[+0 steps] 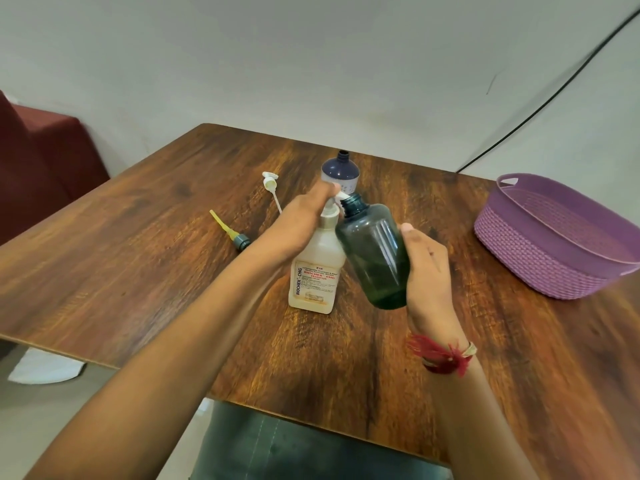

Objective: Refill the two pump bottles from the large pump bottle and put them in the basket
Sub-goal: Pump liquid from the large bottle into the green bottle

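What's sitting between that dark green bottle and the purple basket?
Only the right hand gripping the green bottle, then bare table up to the basket, in the head view.

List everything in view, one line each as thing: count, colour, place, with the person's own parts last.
large pump bottle: one, cream-white with label, standing mid-table
green bottle: one, dark green, neck open, tilted towards the large bottle's nozzle
blue bottle: one, dark blue, neck open, standing behind the large bottle
white pump head: one, white, lying left of the blue bottle
yellow pump tube: one, yellow with grey cap, lying left of the large bottle
basket: one, purple, table's right side
table: one, brown wood
cable: one, black, wall at right
seat: one, maroon, far left
wrist thread: one, red, right wrist
left grip: one, on the large bottle's pump head
right grip: one, round the green bottle
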The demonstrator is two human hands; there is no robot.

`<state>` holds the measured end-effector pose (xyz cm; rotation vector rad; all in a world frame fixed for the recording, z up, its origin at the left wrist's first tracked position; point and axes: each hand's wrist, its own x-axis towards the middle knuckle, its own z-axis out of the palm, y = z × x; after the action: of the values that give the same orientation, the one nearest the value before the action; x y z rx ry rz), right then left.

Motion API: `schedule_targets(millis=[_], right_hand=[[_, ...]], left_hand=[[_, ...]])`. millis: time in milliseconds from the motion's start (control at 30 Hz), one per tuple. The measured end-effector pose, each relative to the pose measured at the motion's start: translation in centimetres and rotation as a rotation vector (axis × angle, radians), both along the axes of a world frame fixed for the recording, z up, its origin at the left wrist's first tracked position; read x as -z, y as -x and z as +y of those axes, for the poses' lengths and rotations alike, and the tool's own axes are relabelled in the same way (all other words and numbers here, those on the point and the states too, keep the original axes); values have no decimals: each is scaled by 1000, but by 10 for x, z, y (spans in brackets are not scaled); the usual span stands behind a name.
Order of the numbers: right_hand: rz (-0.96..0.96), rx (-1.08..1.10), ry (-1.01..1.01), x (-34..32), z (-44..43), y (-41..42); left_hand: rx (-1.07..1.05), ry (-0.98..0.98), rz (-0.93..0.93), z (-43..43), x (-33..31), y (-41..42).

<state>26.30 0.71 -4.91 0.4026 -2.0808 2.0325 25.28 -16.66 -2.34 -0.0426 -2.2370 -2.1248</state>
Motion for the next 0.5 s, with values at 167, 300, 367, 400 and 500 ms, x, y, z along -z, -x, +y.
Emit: schedule_targets(millis=[167, 300, 367, 400, 500], right_hand=[[-7, -8, 18, -5, -4, 0], [14, -19, 5, -3, -4, 1], [1, -14, 9, 0, -3, 1], [2, -11, 9, 0, -2, 0], [16, -12, 3, 0, 0, 0]], left_hand=[[-32, 8, 25, 9, -5, -5], [-2, -10, 19, 3, -2, -2], [3, 10, 26, 2, 2, 0], [-7, 20, 31, 3, 1, 0], [-31, 43, 53, 6, -2, -2]])
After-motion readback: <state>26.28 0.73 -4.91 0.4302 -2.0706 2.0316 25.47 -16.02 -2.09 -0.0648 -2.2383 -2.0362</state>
